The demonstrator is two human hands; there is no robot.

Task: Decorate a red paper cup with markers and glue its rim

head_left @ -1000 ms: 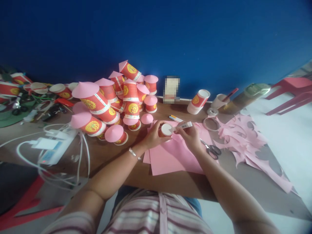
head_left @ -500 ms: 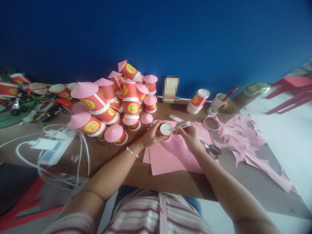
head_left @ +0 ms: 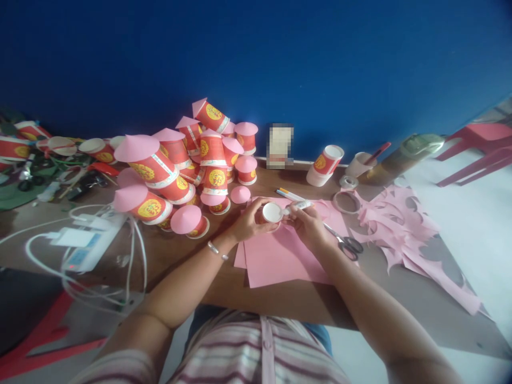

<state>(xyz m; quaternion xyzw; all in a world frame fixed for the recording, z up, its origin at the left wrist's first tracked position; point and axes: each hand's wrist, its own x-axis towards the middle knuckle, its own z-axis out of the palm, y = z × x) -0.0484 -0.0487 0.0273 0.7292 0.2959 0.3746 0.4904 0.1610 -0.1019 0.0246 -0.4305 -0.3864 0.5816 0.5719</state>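
Note:
My left hand is wrapped around a red paper cup, whose white round end faces up. My right hand grips a white glue tube, its narrow tip at the right side of the cup's rim. Whether the tip touches the rim is too small to tell. Beneath both hands lie pink paper sheets. To the left stands a pile of red paper cups with pink cone tops. A single pink cone lies just behind my left hand.
Scissors, a tape roll and pink paper scraps lie to the right. Stacked cups, a pen cup and a bottle stand behind. A power strip with cables occupies the left.
My right hand has turned the glue tube slightly and shifted its tip along the cup's right edge. My left hand keeps hold of the cup in nearly the same place.

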